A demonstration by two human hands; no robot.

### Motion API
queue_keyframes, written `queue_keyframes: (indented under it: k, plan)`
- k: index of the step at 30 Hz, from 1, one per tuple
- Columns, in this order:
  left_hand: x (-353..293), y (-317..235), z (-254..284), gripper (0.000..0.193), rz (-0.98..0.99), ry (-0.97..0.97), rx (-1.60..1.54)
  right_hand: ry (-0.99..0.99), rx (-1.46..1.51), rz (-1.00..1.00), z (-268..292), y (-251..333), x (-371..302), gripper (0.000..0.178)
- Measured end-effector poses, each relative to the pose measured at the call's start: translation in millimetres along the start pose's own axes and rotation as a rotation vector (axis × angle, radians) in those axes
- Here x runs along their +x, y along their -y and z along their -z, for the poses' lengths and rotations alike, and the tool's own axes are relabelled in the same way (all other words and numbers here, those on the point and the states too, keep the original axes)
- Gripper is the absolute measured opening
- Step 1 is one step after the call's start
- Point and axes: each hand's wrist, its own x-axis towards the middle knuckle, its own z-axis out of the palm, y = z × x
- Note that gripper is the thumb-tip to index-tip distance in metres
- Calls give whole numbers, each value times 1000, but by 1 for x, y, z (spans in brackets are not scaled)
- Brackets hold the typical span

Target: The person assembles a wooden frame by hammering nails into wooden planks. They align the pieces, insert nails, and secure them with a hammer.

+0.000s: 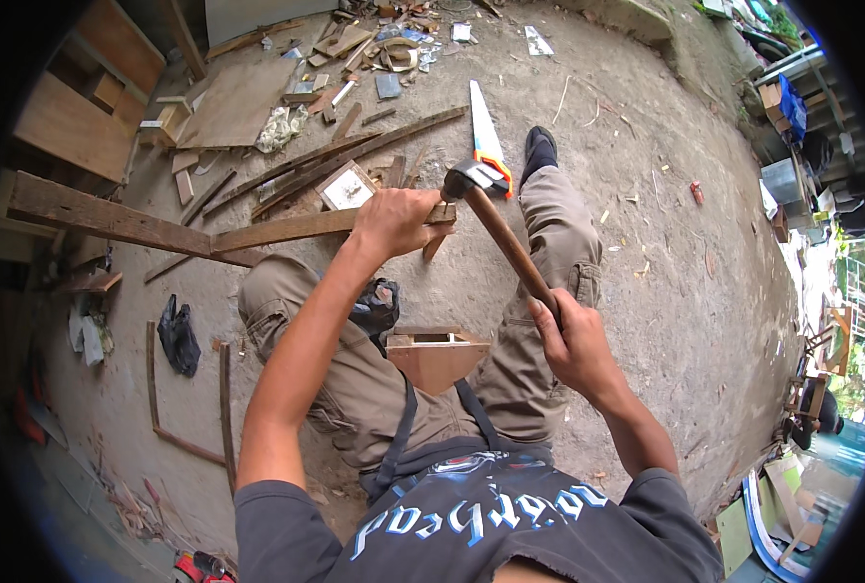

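My right hand (580, 345) is wrapped round the wooden handle of a hammer (506, 241). The hammer's dark metal head is above the end of a wooden strip (291, 230), close to my left fingers. I cannot tell whether it touches the wood. My left hand (396, 222) is closed on that end of the strip, over my bent left leg. Any nail there is hidden. At its other end the strip meets a thicker wooden beam (112, 220) on the left.
A handsaw (484, 121) with an orange-edged handle lies beyond the hammer. Long wood strips (325, 165) and scraps (345, 44) litter the ground ahead. A wooden box (437, 361) stands between my legs, near a black plastic bag (378, 303). Another black bag (179, 335) lies left.
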Motion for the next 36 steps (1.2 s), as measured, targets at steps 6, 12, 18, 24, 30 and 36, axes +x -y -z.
queue_keyframes:
  k: [6, 12, 18, 24, 30, 36]
  plan:
    - [-4, -4, 4, 41, 27, -14, -66, -58, 98, 32, -1, 4, 2, 19]
    - [-2, -5, 8, 39, 38, -10, -10, 13, 12, 16, -3, 0, 3, 17]
    - [-7, -7, 8, 37, 37, 24, -26, -194, 111, 246, -1, 20, -12, 15]
    - [-4, -8, 8, 38, 50, 51, -7, -12, 16, 33, -8, -14, -15, 17]
    - [5, -10, 13, 37, 72, 78, -21, -107, 68, 60, -1, 9, -8, 17]
    - [5, -7, 15, 39, 63, 49, 8, -17, 7, 21, 0, -7, 2, 19]
